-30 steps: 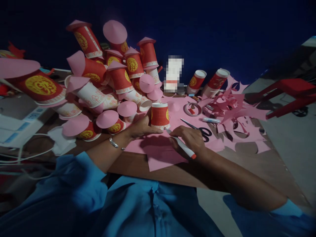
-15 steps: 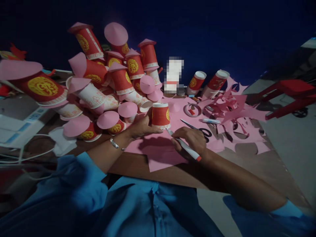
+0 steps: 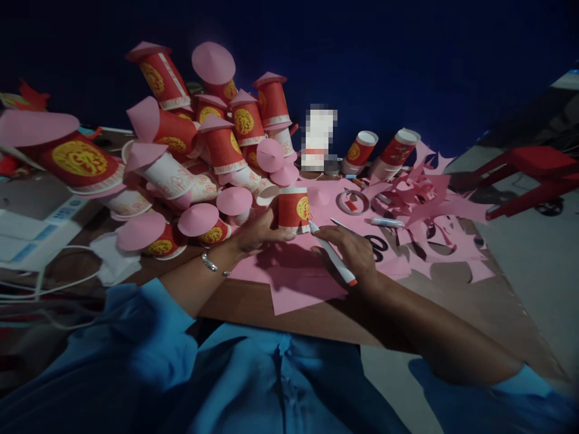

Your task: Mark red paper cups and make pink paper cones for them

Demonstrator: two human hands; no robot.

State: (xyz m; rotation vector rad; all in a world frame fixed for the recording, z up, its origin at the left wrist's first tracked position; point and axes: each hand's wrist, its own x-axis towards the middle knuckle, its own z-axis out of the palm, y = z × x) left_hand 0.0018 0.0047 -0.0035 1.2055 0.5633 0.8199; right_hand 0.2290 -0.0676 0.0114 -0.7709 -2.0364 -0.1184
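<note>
Left grip (image 3: 259,234) holds red paper cup (image 3: 290,208); right grip (image 3: 353,253) holds white marker (image 3: 333,260) by lower edge. Brace cup, tip light.

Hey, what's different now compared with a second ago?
The red cup has turned, bringing its gold emblem leftward from the right edge. The white pen in the right hand has its tip moved up and slightly right. Nothing was let go: the left hand still holds the cup. The pink-topped cups stayed put.
</note>
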